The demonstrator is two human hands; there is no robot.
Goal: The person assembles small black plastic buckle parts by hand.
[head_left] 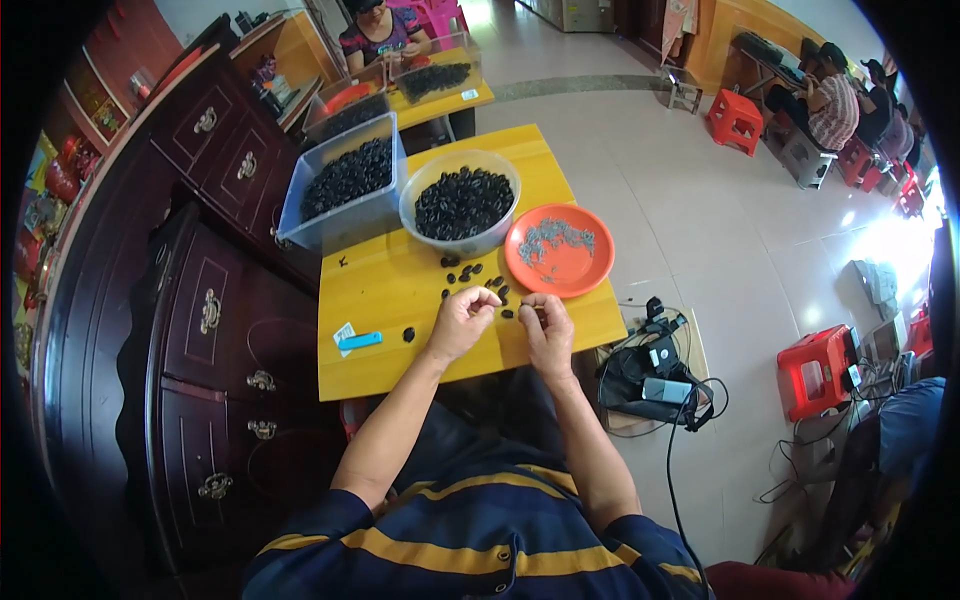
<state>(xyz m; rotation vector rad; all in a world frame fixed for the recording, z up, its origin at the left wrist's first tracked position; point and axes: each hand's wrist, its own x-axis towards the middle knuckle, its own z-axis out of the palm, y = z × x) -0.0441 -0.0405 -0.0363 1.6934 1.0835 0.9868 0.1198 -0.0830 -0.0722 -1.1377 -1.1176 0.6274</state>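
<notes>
My left hand [465, 320] is closed in a pinch above the yellow table [375, 285]. Close beside it, my right hand [548, 335] also has thumb and finger pressed together. Whatever either pinch holds is too small to make out. Several loose black oval pieces [464, 277] lie around my fingertips, and a single black piece [408, 334] sits apart to the left. Beyond my hands stands a clear round bowl [409, 222] heaped with black oval pieces [465, 200]. An orange plate [560, 282] at its right carries small silvery metal parts [552, 243].
A translucent blue bin [345, 232] full of black pieces stands at the table's far left. A light-blue flat tool [360, 341] lies near the left edge. Dark wooden drawers [215, 310] flank the table. Cables and devices [665, 375] occupy a stand at right. Another person works beyond.
</notes>
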